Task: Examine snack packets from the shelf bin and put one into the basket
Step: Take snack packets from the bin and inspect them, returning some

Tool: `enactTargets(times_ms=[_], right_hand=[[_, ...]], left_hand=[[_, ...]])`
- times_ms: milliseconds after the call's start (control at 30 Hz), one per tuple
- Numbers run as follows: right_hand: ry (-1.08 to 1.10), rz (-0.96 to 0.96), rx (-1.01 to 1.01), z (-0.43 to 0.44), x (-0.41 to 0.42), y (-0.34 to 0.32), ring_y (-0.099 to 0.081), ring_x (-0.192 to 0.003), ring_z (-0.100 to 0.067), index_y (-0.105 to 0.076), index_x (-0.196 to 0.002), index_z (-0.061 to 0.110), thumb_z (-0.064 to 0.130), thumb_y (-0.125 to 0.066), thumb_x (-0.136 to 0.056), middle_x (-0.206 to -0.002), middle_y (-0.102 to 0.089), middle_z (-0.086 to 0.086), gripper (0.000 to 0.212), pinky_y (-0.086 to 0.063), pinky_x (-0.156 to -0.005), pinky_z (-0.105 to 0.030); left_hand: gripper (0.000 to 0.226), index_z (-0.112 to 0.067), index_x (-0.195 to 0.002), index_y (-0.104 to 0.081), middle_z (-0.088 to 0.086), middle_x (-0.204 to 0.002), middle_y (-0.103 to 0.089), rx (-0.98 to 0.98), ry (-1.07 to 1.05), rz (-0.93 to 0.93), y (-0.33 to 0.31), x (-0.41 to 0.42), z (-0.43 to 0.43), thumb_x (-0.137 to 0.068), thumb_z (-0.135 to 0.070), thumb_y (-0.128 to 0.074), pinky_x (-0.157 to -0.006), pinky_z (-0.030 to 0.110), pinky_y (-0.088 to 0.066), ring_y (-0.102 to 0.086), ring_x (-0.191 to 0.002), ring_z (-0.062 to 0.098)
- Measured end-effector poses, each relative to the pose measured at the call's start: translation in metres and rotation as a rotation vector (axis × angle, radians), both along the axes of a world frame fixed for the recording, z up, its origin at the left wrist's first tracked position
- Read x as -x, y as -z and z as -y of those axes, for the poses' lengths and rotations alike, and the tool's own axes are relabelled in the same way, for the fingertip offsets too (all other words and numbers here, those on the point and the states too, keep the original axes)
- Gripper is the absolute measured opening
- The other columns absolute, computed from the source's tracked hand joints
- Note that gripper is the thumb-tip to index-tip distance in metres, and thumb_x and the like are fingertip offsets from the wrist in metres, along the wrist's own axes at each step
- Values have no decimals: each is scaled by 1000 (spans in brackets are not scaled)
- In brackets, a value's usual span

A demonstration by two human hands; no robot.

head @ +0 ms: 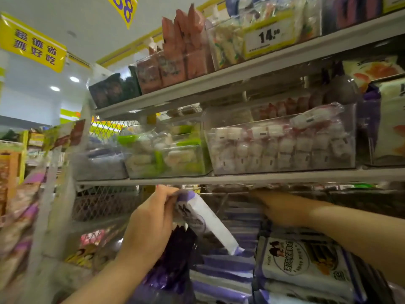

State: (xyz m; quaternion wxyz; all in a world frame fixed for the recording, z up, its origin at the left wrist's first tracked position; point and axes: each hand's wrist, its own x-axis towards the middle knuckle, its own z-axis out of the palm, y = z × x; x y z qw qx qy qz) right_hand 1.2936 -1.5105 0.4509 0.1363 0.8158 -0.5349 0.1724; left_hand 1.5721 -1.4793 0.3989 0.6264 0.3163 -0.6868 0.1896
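One packet is out so far: a white-and-purple snack packet point(206, 218) is pinched at its top edge by the left hand point(151, 218), fingers curled over the seal, so it hangs tilted in front of the shelf bin point(230, 193), raised above the stock. A dark purple packet point(179, 244) sits just below that hand; can't tell if it's gripped too or only lying in the next stack. The right hand point(278, 208) reaches deep into the bin under the shelf edge, onto the stacked purple-striped packets point(236, 229); it's blurred and the fingertips are hidden, so can't tell if it's spread or gripping. A white packet with a cartoon label point(302, 262) lies at the front of the bin, untouched. No basket in view. Judgement: examine stage, early to mid; one packet lifted for a look, maybe a second being fetched. Nothing placed; choosing one and dropping it in the basket remain to be done.
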Motion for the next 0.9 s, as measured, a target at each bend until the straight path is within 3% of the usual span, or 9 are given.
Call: enactTargets(times_ms=[67,133,300,400,500,567,633,700,900], right_hand=[[33,41,-2,-18,-12,-4,-59,-97,-11,-49,-134,30,22,-40,-101,-117,-59,3,35,-51,-88,-26],[-3,97,21,-42,-32,-8,-60,-101,-16,-55,-127,30,31,-40,-102,-113,-63,3,29,-50,-91,-36],[-465,421,-102,-115,-98,7,-65,-97,-3,-66,-113,28,50,-43,-96,-105,-70,12,36,-52,-87,-26],[-587,500,-225,-141,-139,38,-66,-103,-10,-64,-116,23,58,-54,-83,-110,-71,4,49,-52,-93,-36],[-647,556,-249,-152,-173,74,-67,-98,-19,-66,-110,21,49,-60,-87,-104,-72,-2,37,-54,-87,-42],[-710,667,-283,-156,-193,97,-68,-90,-12,-71,-100,23,37,-60,-92,-95,-75,1,20,-55,-78,-31],[-719,795,-367,-157,-215,122,-69,-96,-21,-72,-100,14,32,-60,-92,-99,-74,-8,23,-55,-89,-40],[-719,901,-516,-158,-236,149,-65,-104,-37,-69,-104,2,31,-60,-92,-107,-71,-19,33,-49,-96,-51],[-723,1296,-863,-155,-291,225,-70,-84,-28,-70,-99,5,16,-59,-90,-95,-74,-15,18,-58,-75,-35]], left_hand=[[15,-17,-92,-59,-2,-79,-69,14,-44,-11,-3,-6,-17,-98,-23,-47,-58,38,-50,-67,-70,28],[20,-10,-91,-59,5,-72,-68,64,-156,33,-6,-15,-35,-100,-23,-47,-52,35,-44,-65,-63,37],[10,-16,-89,-70,6,-67,-56,44,-435,128,6,-44,-87,-89,-24,-65,-53,30,-36,-60,-61,34],[10,-23,-90,-71,-1,-75,-48,-48,-464,135,26,-68,-118,-85,-31,-66,-63,31,-38,-58,-74,32],[9,-27,-89,-72,-1,-84,-50,-143,-422,109,49,-90,-148,-84,-32,-68,-77,35,-43,-56,-88,27],[4,-32,-86,-70,-4,-88,-53,-235,-368,83,64,-103,-167,-84,-35,-68,-79,33,-43,-55,-93,20],[7,-39,-80,-64,-6,-89,-62,-361,-356,75,77,-118,-179,-86,-37,-66,-82,37,-47,-57,-95,16],[16,-39,-73,-59,-13,-83,-67,-469,-333,13,93,-135,-187,-86,-36,-68,-76,35,-50,-61,-84,7],[16,-32,-81,-63,-11,-78,-68,-610,-55,-401,155,-175,-193,-85,-19,-72,-55,15,-49,-62,-64,-1]])
